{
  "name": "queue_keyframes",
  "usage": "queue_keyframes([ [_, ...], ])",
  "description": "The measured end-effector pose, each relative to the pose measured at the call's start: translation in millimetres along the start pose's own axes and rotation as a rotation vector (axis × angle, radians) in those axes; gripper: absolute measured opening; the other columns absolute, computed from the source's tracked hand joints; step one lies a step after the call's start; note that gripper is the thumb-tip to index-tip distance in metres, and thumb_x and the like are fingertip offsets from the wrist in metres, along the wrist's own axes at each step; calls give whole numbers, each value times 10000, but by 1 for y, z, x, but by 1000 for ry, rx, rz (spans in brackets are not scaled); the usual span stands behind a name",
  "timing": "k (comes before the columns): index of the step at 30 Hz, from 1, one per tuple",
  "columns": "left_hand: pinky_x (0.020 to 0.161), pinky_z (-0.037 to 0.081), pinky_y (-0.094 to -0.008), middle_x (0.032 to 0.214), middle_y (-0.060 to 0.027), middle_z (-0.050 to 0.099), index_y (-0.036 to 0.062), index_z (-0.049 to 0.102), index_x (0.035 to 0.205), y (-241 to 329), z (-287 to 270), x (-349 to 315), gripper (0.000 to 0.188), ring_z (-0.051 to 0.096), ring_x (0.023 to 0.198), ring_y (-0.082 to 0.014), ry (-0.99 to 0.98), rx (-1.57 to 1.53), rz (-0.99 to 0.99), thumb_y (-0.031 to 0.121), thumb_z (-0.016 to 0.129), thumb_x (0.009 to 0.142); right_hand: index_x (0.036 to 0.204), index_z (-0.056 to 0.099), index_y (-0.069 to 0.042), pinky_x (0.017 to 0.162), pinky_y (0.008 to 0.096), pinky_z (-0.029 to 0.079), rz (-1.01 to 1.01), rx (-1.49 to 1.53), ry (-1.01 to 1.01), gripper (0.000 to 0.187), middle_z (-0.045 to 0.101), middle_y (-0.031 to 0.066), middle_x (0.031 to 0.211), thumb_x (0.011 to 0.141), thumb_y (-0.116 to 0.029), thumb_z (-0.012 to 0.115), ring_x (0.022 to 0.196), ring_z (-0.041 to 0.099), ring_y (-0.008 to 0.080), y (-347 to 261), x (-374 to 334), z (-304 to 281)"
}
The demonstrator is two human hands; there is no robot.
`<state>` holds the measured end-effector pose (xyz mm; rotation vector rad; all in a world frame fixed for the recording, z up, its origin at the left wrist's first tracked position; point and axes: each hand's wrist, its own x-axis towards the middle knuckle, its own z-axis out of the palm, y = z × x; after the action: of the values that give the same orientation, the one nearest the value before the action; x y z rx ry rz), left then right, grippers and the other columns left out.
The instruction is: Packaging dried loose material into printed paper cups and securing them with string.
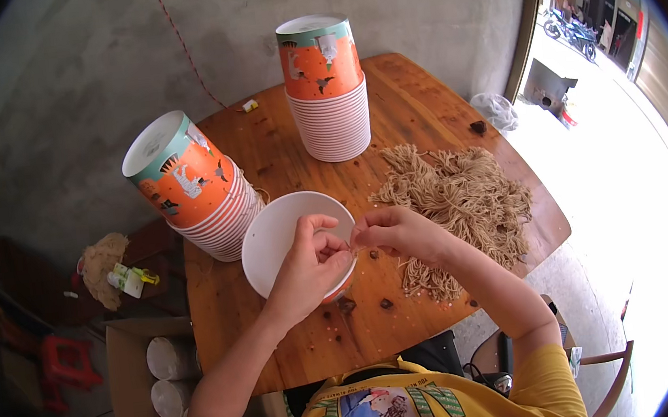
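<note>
A white paper cup [276, 235] lies tilted on the round wooden table [300, 350], its open mouth facing me. My left hand [307, 264] grips its right rim, fingers curled. My right hand [397, 230] pinches a thin tan string at that same rim, fingertips touching the left hand's. A heap of tan string bundles [463, 195] lies just right of my hands.
Two stacks of upside-down orange and teal paper cups stand on the table: one leaning at the left [193, 187], one upright at the back [327, 87]. A cardboard box [137, 392] with cup stacks sits on the floor at lower left. An open doorway [628, 137] is on the right.
</note>
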<state>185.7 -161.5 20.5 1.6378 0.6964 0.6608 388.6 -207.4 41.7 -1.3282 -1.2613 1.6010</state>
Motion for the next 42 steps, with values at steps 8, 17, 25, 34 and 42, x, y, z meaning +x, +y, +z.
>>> queue_keyframes([
  [8,777,476,-247,936,-64,605,23,359,1228,3,0,0,382,563,841,-99,3,-1,-14,13,590,923,912,615,-38,567,220,430,-708,-562,274,75,551,-9,820,857,-45,665,677,533,67,22,-8,11],
  [17,897,473,-272,991,-71,613,27,375,1233,4,-3,1,395,584,949,-116,-17,-43,-62,15,610,917,898,573,-35,587,282,495,-677,-531,261,124,576,48,870,840,-65,679,656,583,146,34,-11,14],
  [25,824,475,-252,966,-80,614,15,367,1225,4,-1,1,385,580,896,-113,-3,-56,-54,17,600,919,946,583,-46,571,272,487,-645,-453,347,160,571,31,836,840,-83,697,622,567,133,36,-17,18],
  [34,797,476,-244,939,-61,580,32,361,1257,1,3,1,412,561,848,-99,-67,-10,37,-4,591,917,921,600,-31,551,243,430,-667,-402,404,92,562,15,794,874,-72,667,605,502,71,45,-6,22],
  [42,750,474,-244,903,-33,539,30,426,1221,5,5,1,353,535,815,-86,-69,97,17,-3,581,907,944,578,-47,608,199,410,-439,152,241,113,554,-57,817,945,-156,608,687,473,13,55,-3,20],
])
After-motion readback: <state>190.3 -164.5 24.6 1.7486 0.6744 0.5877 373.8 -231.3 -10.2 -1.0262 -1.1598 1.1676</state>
